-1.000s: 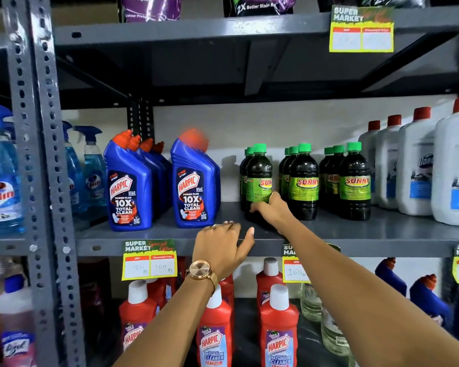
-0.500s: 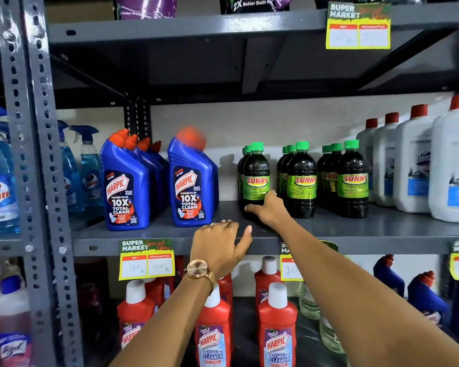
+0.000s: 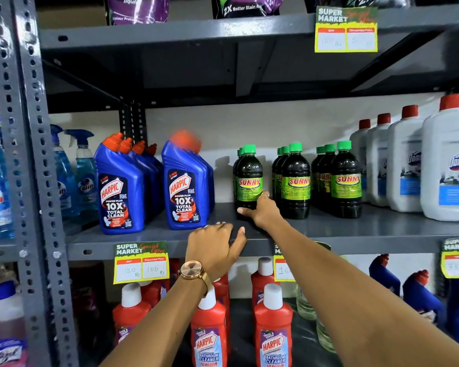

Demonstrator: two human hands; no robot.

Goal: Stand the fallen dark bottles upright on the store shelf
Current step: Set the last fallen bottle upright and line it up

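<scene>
Dark bottles with green caps and green "Sunny" labels stand upright in three short rows on the grey middle shelf [image 3: 382, 226]. My right hand [image 3: 260, 211] wraps the lower part of the front bottle of the left row [image 3: 249, 178], thumb on its left side, fingers on the right. The front bottle of the middle row [image 3: 296, 181] and that of the right row [image 3: 346, 178] stand free beside it. My left hand [image 3: 215, 246], with a watch on the wrist, rests over the shelf's front edge, holding no bottle.
Blue Harpic bottles [image 3: 186, 186] stand left of the dark bottles, white jugs [image 3: 445, 165] to the right. Blue spray bottles [image 3: 82, 165] are further left behind a grey upright post [image 3: 29, 154]. Red Harpic bottles [image 3: 210, 337] fill the shelf below. Yellow price tags [image 3: 141, 263] hang on the shelf edges.
My right hand has shifted on the left front bottle, from its base to a wrap around its lower body, and the bottle's label now faces more to the front. My left hand has stayed put.
</scene>
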